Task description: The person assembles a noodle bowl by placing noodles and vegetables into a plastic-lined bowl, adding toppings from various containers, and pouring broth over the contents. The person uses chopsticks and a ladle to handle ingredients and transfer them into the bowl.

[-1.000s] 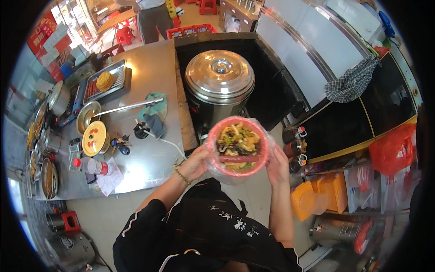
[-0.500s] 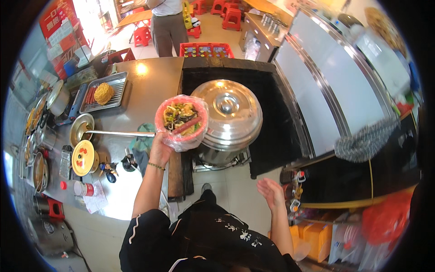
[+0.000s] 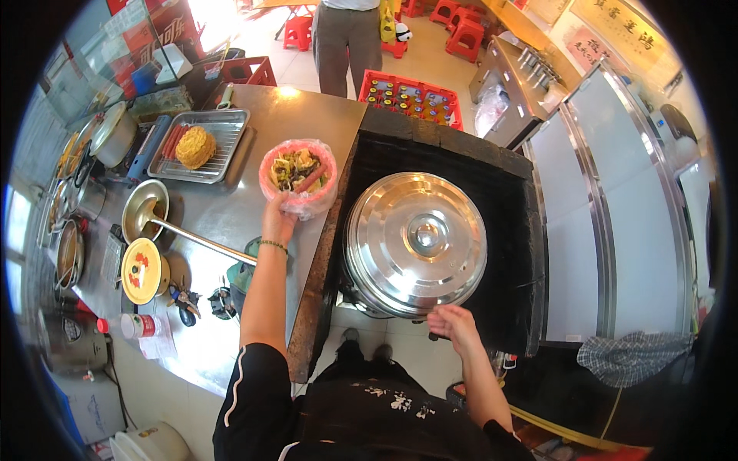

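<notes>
My left hand grips the near side of a round bowl lined with a clear plastic bag. Inside the bowl lie noodles, dark greens and a reddish sausage. It is over the right part of the steel counter; whether it touches the surface I cannot tell. To its right stands a large steel pot with a shiny domed lid. My right hand is empty, its fingers loosely bent beside the near rim of that lid. A long-handled ladle rests in a steel basin left of my left forearm.
A steel tray holds a noodle cake and sausages on the counter. Nearer are a yellow lidded pot and a plastic bottle. Beyond the dark pot surround stand a red bottle crate and a person.
The bowl in my left hand has moved left, away from the pot and over the counter. My right hand has come forward to the lid's near rim. The view has shifted.
</notes>
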`<state>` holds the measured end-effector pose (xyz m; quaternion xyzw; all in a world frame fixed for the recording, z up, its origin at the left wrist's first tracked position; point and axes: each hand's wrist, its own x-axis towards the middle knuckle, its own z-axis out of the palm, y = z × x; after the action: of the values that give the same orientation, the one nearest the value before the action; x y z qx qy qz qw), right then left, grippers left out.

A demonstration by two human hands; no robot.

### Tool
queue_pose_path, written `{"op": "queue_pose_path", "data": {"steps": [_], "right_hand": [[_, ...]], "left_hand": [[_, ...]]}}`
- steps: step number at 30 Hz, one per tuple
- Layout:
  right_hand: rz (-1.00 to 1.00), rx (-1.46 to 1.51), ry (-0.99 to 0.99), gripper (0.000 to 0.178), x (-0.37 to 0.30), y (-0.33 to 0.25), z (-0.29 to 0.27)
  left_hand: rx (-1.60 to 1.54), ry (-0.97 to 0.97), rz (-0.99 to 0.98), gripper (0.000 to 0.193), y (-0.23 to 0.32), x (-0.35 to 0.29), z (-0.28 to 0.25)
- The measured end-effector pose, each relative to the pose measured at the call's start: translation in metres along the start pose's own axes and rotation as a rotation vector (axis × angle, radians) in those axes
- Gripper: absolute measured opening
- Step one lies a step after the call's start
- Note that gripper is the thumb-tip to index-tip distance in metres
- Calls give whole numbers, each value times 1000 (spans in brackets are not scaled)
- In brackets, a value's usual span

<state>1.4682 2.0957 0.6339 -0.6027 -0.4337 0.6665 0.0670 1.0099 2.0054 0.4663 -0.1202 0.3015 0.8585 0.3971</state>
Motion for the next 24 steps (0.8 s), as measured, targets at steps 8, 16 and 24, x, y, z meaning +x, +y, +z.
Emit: {"op": "queue_pose_path", "data": {"steps": [8,16,24], "right_hand": [[-646,-1023,232,29,125,-95,25],[-598,-1446,-31,55,166,-130,44],[-653,-1352,-64,51,145,-174,2]], "left_hand": [[120,336,83,45,-2,-59,17],[362,411,-134,27,-61,-284,35],[457,537,-176,22,-126,-335,50]]}}
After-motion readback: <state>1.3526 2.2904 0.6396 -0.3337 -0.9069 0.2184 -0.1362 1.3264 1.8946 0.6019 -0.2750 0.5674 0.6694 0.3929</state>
